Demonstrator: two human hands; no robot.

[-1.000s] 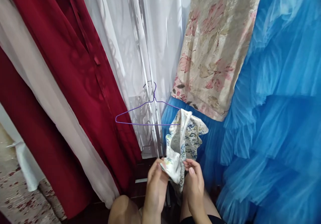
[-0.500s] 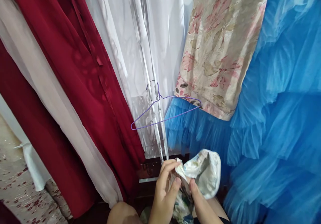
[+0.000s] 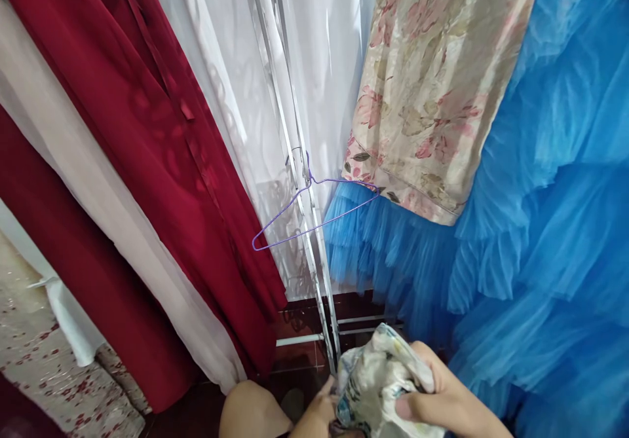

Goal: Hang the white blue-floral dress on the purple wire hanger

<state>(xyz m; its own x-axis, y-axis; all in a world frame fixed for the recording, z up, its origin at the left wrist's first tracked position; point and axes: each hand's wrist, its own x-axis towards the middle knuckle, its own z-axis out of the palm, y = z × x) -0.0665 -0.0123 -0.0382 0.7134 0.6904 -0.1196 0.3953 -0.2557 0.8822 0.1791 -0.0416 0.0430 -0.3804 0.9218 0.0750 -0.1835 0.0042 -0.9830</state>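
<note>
Garment [image 3: 366,385] pinched in R hand [image 3: 442,395], w/ L hand [image 3: 320,408] at edge, grip unclear.

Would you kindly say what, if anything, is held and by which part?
The right hand holds the patterned garment by its right side; whether the left hand grips is unclear.

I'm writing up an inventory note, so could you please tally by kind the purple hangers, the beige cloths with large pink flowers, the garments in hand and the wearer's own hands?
Purple hanger: 1
Beige cloth with large pink flowers: 1
Garment in hand: 1
Left hand and right hand: 2
Total: 5
</note>
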